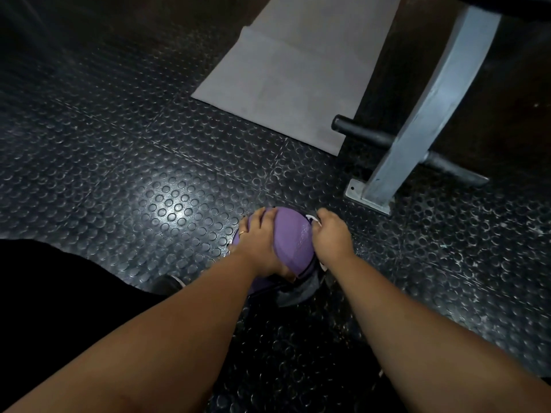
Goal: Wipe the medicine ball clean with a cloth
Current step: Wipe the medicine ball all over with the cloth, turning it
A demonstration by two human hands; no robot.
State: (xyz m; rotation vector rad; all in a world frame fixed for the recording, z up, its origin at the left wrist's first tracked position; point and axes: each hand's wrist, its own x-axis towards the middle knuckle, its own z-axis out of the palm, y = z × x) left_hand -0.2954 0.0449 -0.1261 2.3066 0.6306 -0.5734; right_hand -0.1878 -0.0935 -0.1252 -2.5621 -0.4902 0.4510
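A purple medicine ball [293, 239] sits on the black studded rubber floor, just below the middle of the head view. My left hand [258, 245] lies spread over the ball's left and top side, fingers curved round it, a ring on one finger. My right hand [329, 236] is against the ball's right side, fingers curled round a white cloth [311, 218] of which only small bits show above and below the hand. The ball's underside is hidden.
A grey metal machine leg [417, 126] with a bolted foot plate [368, 201] and a black crossbar [363, 134] stands right behind the ball. A grey mat [286, 76] lies further back. My dark-clothed leg and shoe [167, 283] are at the left.
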